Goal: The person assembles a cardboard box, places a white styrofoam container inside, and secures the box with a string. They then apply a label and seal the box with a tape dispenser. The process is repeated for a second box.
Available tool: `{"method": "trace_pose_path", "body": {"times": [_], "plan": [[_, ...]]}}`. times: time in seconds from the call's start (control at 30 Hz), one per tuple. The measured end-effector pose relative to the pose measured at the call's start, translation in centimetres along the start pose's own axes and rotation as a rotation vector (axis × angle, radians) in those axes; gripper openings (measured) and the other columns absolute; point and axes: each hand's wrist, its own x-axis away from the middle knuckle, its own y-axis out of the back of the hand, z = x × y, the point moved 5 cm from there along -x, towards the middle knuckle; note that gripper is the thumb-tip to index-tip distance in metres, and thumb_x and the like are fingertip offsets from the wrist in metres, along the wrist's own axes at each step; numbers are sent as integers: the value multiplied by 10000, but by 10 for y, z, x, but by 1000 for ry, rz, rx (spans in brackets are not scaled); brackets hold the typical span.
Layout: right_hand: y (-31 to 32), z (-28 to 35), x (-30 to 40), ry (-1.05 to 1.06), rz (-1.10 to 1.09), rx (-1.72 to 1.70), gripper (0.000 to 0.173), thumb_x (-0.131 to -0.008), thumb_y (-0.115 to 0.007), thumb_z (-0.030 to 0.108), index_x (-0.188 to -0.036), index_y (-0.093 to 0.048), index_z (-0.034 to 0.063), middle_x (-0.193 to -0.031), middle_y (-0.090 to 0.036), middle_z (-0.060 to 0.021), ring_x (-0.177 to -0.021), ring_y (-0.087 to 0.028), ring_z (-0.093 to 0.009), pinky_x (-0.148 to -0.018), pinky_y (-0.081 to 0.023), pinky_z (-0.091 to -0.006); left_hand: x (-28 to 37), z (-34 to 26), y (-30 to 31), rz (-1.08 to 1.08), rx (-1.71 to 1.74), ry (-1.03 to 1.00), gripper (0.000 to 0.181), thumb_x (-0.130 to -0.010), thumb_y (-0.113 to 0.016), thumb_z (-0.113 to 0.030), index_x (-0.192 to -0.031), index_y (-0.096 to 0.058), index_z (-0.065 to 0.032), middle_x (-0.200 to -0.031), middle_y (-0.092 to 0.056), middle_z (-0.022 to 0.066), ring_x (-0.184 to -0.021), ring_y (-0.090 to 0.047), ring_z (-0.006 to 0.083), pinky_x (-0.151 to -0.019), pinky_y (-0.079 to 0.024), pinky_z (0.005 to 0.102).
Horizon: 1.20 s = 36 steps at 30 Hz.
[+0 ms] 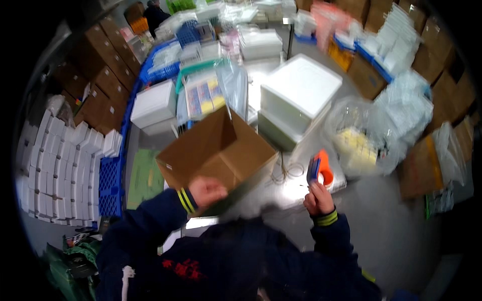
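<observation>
An open cardboard box (241, 158) stands on the metal table in front of me, its inside showing no contents. My left hand (207, 191) is at the box's near rim with its fingers curled. Whether they grip the cardboard is hidden. To the right, my right hand (319, 198) holds an orange tape dispenser (324, 171) with a blue part at its front, raised near the table's right edge. Between the box and the dispenser lies a loose loop of thin cord (288, 171).
Two stacked white foam boxes (301, 86) stand behind the box, and another white box (154, 103) stands left. Green sheets (145, 177) lie on the table (260, 205). A clear plastic bag (357, 139) bulges at right. Stacked white cartons (62, 169) line the left. A person (154, 17) is far back.
</observation>
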Motion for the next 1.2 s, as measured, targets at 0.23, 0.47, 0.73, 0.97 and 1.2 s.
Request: {"method": "trace_pose_path", "body": {"times": [0.23, 0.47, 0.73, 0.97, 1.2], "plan": [[-110, -58, 5, -660, -29, -779, 390, -883, -504, 117, -1240, -415, -15, -1059, -587, -151, -609, -521, -109, -504, -423, -219, -51, -40, 64, -226, 118, -27, 204, -857, -585, -208, -925, -616, -18, -635, -533, -12, -502, -467, 55, -466, -370, 189], [-139, -125, -22, -578, -80, -366, 268, -893, -515, 163, -1082, -562, -21, -732, -624, -54, -560, -520, -86, -497, -403, -195, -125, 30, -10, 276, -538, 3, 221, -796, -590, -181, -950, -632, -27, -821, -646, 142, -752, -623, 231, -681, -484, 307], [-140, -128, -52, -508, -280, -601, 243, -890, -518, 100, -1062, -515, -72, -858, -636, -143, -697, -630, -154, -593, -513, -223, -156, 103, -70, 485, -173, 13, 223, -782, -595, -208, -909, -623, -27, -818, -639, 166, -757, -615, 252, -678, -469, 332], [-135, -128, -68, -509, -243, -417, 170, -877, -546, 135, -889, -567, -33, -722, -626, -92, -566, -576, -120, -499, -457, -221, -157, 129, -87, 344, 388, 686, 241, -785, -585, -208, -916, -627, -10, -820, -640, 126, -754, -578, 175, -678, -459, 328], [-127, -125, -61, -456, -233, -119, 293, -867, -560, 195, -676, -596, -24, -506, -569, -52, -420, -510, -98, -440, -421, -242, -165, 82, -80, 405, -523, 60, 272, -762, -557, -286, -907, -642, -71, -874, -626, 193, -831, -599, 333, -715, -469, 389]]}}
